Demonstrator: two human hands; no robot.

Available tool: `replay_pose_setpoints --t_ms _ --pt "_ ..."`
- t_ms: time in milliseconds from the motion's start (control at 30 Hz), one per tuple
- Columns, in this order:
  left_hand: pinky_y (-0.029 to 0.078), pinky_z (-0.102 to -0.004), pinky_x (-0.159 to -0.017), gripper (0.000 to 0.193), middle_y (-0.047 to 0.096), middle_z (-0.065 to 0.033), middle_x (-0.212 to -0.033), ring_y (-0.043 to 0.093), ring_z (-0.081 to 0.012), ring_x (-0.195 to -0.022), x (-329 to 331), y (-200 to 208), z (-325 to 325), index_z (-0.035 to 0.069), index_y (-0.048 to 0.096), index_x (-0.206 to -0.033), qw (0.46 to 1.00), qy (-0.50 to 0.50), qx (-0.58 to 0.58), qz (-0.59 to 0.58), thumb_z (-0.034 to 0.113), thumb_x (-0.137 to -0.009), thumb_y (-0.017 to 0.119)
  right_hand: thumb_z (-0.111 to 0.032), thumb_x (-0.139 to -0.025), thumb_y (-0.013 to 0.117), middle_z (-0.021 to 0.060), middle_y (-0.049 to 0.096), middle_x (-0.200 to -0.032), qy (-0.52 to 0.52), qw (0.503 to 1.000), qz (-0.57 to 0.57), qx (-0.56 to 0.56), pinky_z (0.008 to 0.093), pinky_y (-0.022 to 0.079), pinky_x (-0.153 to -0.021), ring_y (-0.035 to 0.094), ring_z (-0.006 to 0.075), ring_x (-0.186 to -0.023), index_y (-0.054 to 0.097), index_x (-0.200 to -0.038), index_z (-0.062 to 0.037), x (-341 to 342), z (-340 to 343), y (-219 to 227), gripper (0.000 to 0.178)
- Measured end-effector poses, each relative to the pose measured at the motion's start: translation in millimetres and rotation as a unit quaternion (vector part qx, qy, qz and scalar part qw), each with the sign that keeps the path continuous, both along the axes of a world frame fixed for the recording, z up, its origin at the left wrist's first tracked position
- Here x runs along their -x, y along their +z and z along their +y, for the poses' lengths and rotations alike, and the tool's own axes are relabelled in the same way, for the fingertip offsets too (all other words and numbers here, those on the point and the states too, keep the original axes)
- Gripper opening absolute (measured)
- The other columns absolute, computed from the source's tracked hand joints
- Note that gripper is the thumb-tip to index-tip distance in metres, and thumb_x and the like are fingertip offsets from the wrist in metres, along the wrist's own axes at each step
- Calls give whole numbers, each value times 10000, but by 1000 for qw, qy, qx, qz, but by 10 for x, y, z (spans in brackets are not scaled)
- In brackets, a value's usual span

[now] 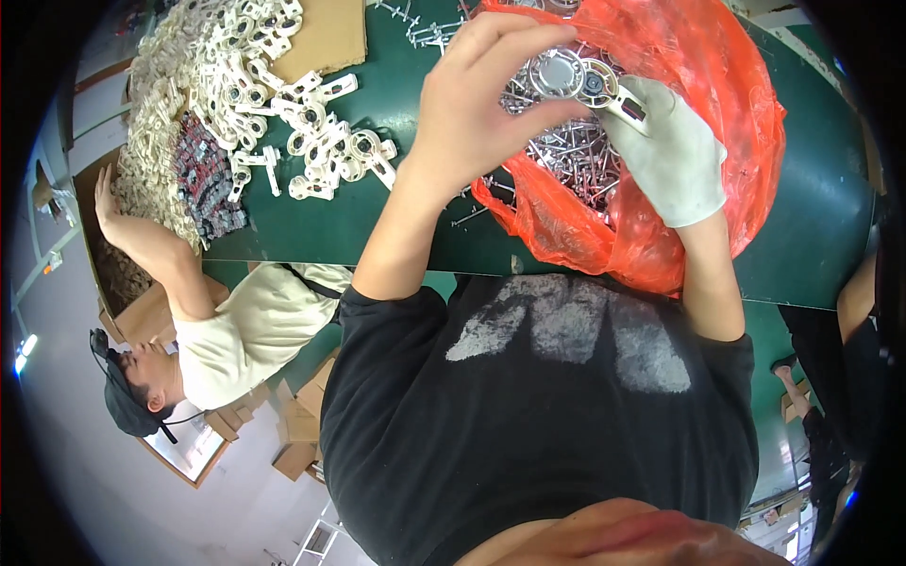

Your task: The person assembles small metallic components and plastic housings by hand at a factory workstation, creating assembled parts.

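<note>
A white plastic part [623, 102] with a round grey disc and a black-centred ring is held up between my hands, over a red plastic bag. My bare left hand [481, 99] curls its thumb and forefinger around the disc end. In a white glove, my right hand [665, 156] holds the narrow handle end; some of its fingers are hidden. Below the part, the open red bag [736, 104] holds many thin silvery metal pins [576, 170]. Several similar white plastic parts [330, 141] lie on the green table to the left of my left hand.
A large heap of white parts [156, 123] and a pile of dark red and grey pieces [208, 174] cover the table's left side. Cardboard [330, 38] and loose metal pins [429, 33] lie farther back. A co-worker's arm [156, 250] reaches in at left; another person [826, 377] is at right.
</note>
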State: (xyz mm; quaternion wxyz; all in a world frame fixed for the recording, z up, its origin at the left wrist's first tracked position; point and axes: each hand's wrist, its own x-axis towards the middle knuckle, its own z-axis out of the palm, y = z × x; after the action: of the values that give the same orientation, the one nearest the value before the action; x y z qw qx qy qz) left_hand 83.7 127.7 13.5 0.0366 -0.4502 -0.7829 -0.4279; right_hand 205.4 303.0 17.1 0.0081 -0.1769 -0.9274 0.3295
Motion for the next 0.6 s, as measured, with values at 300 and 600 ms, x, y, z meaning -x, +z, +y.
replay_pose_setpoints --t_ms 300,600 --pt "513 -364 -753 634 591 -68 -950 622 -264 -874 -287 -276 161 72 619 -994 997 50 38 -40 440 -604 957 -274 -866 724 114 739 -1008 58 994 63 61 411 578 -782 717 314 -968 710 -1163 -131 -129 -27 -286 330" --pt "544 -364 -887 454 712 -134 -1128 695 -291 -1012 -285 -221 -86 45 682 -1183 997 -22 12 -76 180 -778 834 -294 -856 752 95 743 -994 65 996 59 8 414 582 -749 727 311 -915 678 -1167 -132 -106 -46 -210 358"
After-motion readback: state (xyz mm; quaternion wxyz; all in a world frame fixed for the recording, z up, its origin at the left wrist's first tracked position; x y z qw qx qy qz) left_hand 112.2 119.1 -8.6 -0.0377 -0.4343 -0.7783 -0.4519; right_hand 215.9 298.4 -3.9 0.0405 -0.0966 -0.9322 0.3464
